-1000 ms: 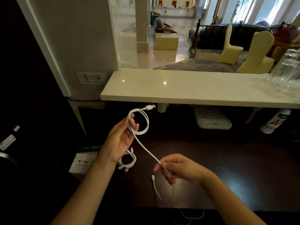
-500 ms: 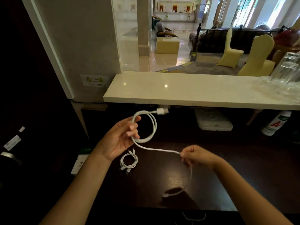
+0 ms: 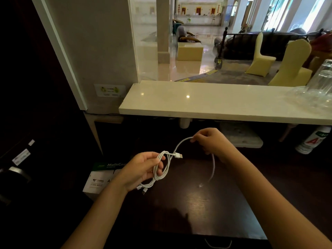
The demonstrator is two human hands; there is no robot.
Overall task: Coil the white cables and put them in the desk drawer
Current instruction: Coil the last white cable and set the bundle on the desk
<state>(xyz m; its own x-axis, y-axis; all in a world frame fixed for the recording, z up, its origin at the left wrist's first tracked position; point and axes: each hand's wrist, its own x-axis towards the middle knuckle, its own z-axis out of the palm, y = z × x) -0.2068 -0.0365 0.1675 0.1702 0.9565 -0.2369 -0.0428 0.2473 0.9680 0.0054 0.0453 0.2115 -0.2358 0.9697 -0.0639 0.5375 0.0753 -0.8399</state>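
Dark wood desk (image 3: 197,203) carries a paper box (image 3: 100,177) at left, under a pale stone counter (image 3: 206,103) with one bottle (image 3: 312,141) at right. The left hand (image 3: 142,169) grips the coiled cable (image 3: 164,168); the right hand (image 3: 210,141) pinches its loose end. A second small coil seems to lie beneath, perhaps two cables altogether.

Left hand (image 3: 143,168) gripped a coiled white cable (image 3: 166,168) above the dark desk (image 3: 197,203) — USB plug (image 3: 177,155) stuck out right. Right hand (image 3: 210,141) pinched the loose run, tail hanging down. Second coiled cable (image 3: 145,186) lay below the left hand — white counter (image 3: 215,103) behind.
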